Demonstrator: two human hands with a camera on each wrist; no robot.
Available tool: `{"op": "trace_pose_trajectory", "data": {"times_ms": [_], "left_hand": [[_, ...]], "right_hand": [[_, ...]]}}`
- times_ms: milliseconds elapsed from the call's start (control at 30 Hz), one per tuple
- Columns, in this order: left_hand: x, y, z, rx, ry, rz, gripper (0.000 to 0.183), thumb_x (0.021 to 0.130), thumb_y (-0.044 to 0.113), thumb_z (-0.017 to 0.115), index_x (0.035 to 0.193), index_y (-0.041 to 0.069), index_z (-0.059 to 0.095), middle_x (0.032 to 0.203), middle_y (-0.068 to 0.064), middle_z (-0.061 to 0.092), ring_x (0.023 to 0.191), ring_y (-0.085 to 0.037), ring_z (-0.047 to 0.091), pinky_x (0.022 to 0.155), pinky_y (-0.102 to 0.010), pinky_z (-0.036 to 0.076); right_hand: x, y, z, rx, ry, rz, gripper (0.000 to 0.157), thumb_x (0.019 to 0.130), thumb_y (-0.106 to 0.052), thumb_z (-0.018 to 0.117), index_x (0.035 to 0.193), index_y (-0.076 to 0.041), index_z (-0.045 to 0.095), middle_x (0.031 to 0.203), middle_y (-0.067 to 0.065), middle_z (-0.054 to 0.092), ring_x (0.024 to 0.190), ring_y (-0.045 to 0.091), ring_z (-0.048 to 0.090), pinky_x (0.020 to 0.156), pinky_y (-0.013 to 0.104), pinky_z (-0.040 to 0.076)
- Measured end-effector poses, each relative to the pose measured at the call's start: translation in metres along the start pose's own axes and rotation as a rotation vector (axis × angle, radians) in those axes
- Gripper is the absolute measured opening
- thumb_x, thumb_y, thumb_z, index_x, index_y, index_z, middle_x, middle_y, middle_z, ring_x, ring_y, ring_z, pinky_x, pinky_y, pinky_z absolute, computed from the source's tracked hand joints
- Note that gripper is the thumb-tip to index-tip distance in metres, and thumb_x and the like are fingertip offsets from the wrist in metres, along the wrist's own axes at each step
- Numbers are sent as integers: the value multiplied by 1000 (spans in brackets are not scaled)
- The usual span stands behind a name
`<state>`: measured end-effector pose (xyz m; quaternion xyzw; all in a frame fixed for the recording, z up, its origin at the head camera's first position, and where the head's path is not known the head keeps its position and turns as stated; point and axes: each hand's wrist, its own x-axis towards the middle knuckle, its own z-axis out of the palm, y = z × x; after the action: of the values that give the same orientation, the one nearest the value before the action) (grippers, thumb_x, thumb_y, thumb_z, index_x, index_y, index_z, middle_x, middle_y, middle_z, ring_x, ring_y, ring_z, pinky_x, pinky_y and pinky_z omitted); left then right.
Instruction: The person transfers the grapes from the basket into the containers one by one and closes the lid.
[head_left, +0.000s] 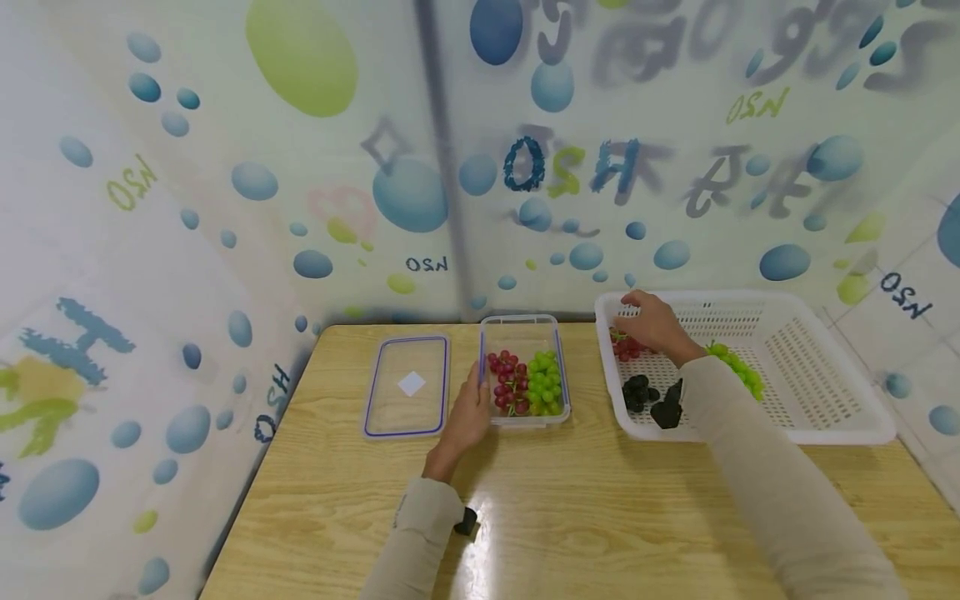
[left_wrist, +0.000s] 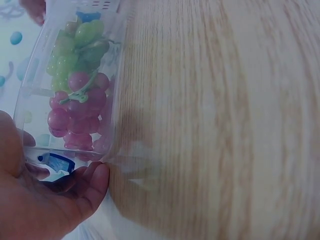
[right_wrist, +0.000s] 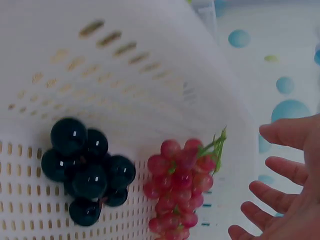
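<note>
A clear lidless plastic box [head_left: 522, 326] holds a bunch of red grapes [head_left: 510, 382] beside a bunch of green grapes [head_left: 544, 383]. My left hand [head_left: 468, 410] rests against its left end, near a blue-edged latch [left_wrist: 57, 162] in the left wrist view. My right hand [head_left: 657, 323] hovers over the back left corner of a white perforated basket [head_left: 825, 333], fingers spread and nothing held. Below it in the basket lies another red bunch [right_wrist: 177, 187], with a dark bunch [right_wrist: 87, 170] nearby. Partly behind my right sleeve is a further green bunch [head_left: 738, 371].
A clear lid with a blue seal [head_left: 407, 417] and a white label lies flat, left of the box. Behind the wooden table [head_left: 555, 517] stands a wall covering printed with bubbles [head_left: 408, 196]. The basket's raised rim borders the grapes.
</note>
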<state>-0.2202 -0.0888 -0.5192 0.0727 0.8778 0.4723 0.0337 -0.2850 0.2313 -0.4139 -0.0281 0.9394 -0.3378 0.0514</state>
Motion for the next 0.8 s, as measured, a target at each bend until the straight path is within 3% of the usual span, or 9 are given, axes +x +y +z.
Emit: {"op": "trace_pose_trajectory", "data": {"times_ms": [133, 300, 400, 533, 800], "left_hand": [[-1, 0, -1, -1, 2, 6, 54, 109, 17, 29, 157, -3, 13, 153, -32, 32, 142, -46, 32, 117, -57, 25], [0, 1, -1, -11, -3, 34, 54, 109, 14, 28, 156, -6, 12, 153, -32, 32, 143, -45, 30, 117, -55, 25], [1, 1, 0, -17, -5, 54, 53, 109, 12, 28, 156, -6, 11, 151, -32, 36, 142, -44, 33, 117, -55, 26], [1, 1, 0, -11, -5, 45, 54, 109, 14, 28, 156, -4, 12, 151, -31, 37, 141, -43, 35, 117, -55, 27], [-1, 0, -1, -3, 6, 52, 53, 109, 14, 28, 157, -3, 13, 152, -32, 35, 141, -45, 34, 116, -56, 28]], "right_hand": [[5, 15, -2, -40, -77, 36, 60, 95, -19, 55, 145, 10, 35, 149, 35, 34, 131, 49, 39, 108, 62, 35], [8, 28, -3, -61, -164, 25, 70, 81, 4, 52, 147, 11, 31, 147, 36, 34, 112, 43, 43, 86, 50, 46], [8, 36, -3, -41, -192, 10, 73, 79, 8, 50, 149, 10, 30, 148, 37, 33, 119, 47, 43, 91, 53, 46], [6, 44, -2, 2, -222, 6, 70, 85, 4, 52, 151, 7, 29, 150, 38, 30, 133, 54, 36, 104, 62, 39], [10, 51, 5, 35, -251, 22, 71, 88, -4, 63, 151, 4, 30, 147, 36, 35, 129, 51, 41, 104, 63, 40]]}}
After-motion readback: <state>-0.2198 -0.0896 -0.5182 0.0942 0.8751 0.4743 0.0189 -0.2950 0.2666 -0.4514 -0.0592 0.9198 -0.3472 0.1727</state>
